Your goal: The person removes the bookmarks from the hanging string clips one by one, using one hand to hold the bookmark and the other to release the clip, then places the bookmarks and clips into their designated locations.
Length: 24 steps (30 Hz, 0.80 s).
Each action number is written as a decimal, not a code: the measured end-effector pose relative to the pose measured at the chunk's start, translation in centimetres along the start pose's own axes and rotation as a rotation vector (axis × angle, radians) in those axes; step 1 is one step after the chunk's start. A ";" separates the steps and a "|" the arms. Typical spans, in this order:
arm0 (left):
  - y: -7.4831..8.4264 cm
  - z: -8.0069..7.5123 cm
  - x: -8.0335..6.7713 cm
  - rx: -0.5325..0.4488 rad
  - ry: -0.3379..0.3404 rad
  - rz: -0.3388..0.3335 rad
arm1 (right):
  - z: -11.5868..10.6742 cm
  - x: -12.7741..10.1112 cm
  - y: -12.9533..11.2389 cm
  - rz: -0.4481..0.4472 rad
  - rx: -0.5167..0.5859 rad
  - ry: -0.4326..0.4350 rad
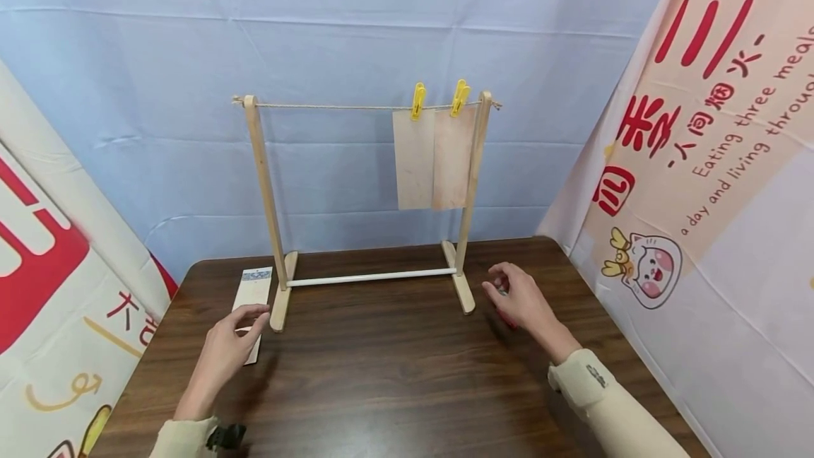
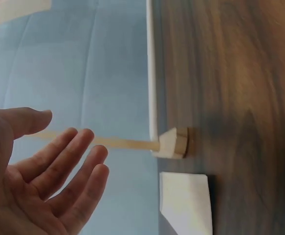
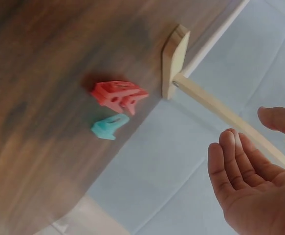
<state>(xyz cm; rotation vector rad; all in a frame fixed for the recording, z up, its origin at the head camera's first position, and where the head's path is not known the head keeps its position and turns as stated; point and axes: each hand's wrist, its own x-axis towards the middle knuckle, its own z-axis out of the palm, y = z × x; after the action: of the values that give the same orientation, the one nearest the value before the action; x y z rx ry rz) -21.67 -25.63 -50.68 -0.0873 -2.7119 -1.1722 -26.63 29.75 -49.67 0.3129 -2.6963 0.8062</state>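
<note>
My left hand [image 1: 222,355] hovers over a stack of pale cards [image 1: 254,290], the top one with a blue patterned band; its fingers are loosely bent and hold nothing. In the left wrist view the pale cards [image 2: 186,198] lie below the hand [image 2: 49,181]. On the other side, my right hand [image 1: 523,299] is above red clothespins [image 3: 117,94] and a teal clothespin [image 3: 109,127]. Its relaxed fingers grasp nothing in the right wrist view. Two pale cards [image 1: 415,161] hang side by side from a string, under yellow clothespins [image 1: 417,102].
A wooden frame [image 1: 267,196] stands at the back of the brown table [image 1: 369,373], the string [image 1: 337,107] across its top and a white rod [image 1: 375,278] between its feet. Blue cloth [image 1: 343,27] hangs behind; printed banners [image 1: 712,182] flank the table.
</note>
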 end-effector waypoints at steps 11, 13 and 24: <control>2.5 0.5 1.5 -0.052 0.001 0.080 | -0.8 1.0 -1.3 -0.054 0.019 0.022; 2.9 0.7 1.8 -0.060 -0.004 0.086 | -1.0 1.3 -1.7 -0.063 0.011 0.030; 5.4 1.9 3.2 -0.153 -0.011 0.140 | -2.4 2.7 -3.9 -0.117 -0.029 0.059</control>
<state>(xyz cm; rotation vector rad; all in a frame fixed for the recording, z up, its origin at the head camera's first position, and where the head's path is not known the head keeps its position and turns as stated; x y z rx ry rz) -24.41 -20.57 -47.43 -0.3002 -2.5740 -1.3376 -27.45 27.55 -44.87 0.4295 -2.6052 0.7307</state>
